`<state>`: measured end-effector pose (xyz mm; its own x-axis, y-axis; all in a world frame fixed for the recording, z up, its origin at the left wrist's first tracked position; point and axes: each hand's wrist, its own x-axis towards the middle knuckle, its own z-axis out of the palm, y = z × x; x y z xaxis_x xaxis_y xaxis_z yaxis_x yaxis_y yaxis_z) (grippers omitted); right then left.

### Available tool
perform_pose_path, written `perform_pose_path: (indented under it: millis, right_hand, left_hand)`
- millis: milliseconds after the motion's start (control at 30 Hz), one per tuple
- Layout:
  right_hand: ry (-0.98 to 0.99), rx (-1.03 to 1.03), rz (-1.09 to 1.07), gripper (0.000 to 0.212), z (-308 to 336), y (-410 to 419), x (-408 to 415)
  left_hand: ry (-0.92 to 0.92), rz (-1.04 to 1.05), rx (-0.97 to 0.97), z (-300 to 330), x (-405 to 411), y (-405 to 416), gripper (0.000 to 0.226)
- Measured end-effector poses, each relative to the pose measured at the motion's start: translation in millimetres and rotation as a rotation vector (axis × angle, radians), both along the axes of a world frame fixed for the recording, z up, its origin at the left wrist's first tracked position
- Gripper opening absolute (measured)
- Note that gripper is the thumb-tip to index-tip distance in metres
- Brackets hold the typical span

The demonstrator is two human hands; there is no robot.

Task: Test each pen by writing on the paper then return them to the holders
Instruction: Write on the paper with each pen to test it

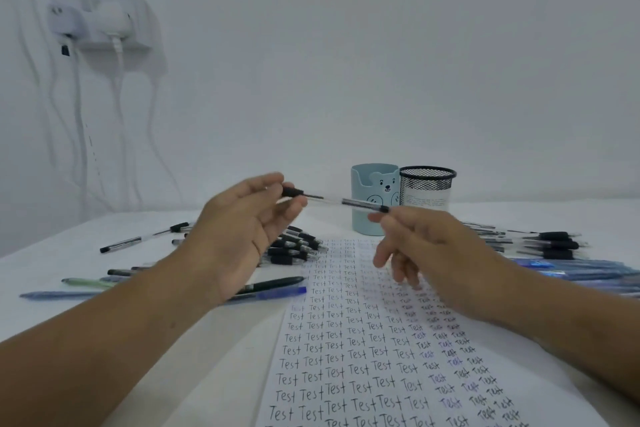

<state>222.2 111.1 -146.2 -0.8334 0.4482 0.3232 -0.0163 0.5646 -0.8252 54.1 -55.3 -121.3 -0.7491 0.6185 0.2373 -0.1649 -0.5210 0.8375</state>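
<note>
A clear pen with a black grip (332,200) hangs level above the table, held at both ends. My left hand (239,236) pinches its black grip end. My right hand (419,253) pinches the other end between thumb and forefinger, its remaining fingers hanging loose. Below lies the paper (374,340), covered with rows of the word "Test". A blue bear holder (374,199) and a black mesh holder (426,189) stand side by side behind the paper; no pens rise above their rims.
Several black-grip pens (298,246) lie heaped left of the paper, with more loose pens (121,244) further left. A dark pen (273,284) and a blue pen (270,293) lie near my left wrist. More black and blue pens (561,250) cover the right side. A wall socket (100,19) with cables hangs at left.
</note>
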Motion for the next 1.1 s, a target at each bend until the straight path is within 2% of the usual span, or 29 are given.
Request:
perform_pose_path:
  millis: [67,167,233,300,400,533,700,733,800,833,933,967,1033,1100]
  right_hand:
    - [0.14,-0.341,0.01,0.03,1.7,0.1,-5.0]
    - [0.26,-0.689,0.056,0.035,12.2,0.7,-3.0]
    - [0.254,-0.851,0.144,0.039,18.5,1.8,1.9]
    - [0.192,-0.922,0.242,0.045,21.6,2.2,6.4]
    - [0.161,-0.931,0.336,0.047,22.9,2.1,10.1]
    - [0.187,-0.87,0.382,0.039,26.3,3.4,12.7]
    - [0.148,-0.575,0.339,0.059,21.7,0.3,12.5]
    - [0.124,-0.474,0.309,0.055,19.9,-0.8,10.8]
    - [0.108,-0.289,0.231,0.028,18.3,-0.2,11.2]
    - [0.117,-0.261,0.179,0.019,19.1,2.4,12.6]
    - [0.144,-0.319,0.041,0.03,18.0,21.0,21.9]
    - [0.142,-0.353,0.019,0.028,16.1,26.8,26.7]
    - [0.094,-0.4,0.04,0.012,9.2,35.1,36.6]
    - [-0.008,-0.41,0.11,0.021,2.4,37.8,43.3]
  left_hand:
    - [0.033,-0.009,-0.074,-7.3,3.9,0.6,0.011]
    - [0.308,0.042,-0.313,-16.7,9.0,0.1,0.015]
    - [0.469,0.063,-0.424,-22.8,15.0,0.7,0.015]
    - [0.626,0.087,-0.485,-26.6,22.3,3.0,0.015]
    - [0.799,0.133,-0.516,-30.8,31.3,6.6,0.021]
    - [0.833,0.175,-0.481,-31.0,35.9,6.8,0.023]
    - [0.878,0.142,-0.437,-28.9,43.6,10.4,0.018]
    - [0.892,0.124,-0.429,-28.7,45.3,10.4,0.018]
    - [0.944,0.084,-0.441,-29.3,48.7,12.4,0.019]
    - [0.996,0.077,-0.483,-29.9,48.7,13.1,0.02]
    - [1.225,0.074,-0.693,-31.7,41.2,11.0,0.035]
    - [1.297,0.052,-0.752,-32.2,38.4,9.9,0.037]
    - [1.411,-0.003,-0.805,-33.4,32.5,9.0,0.042]
    - [1.463,-0.059,-0.815,-34.3,29.3,9.4,0.042]
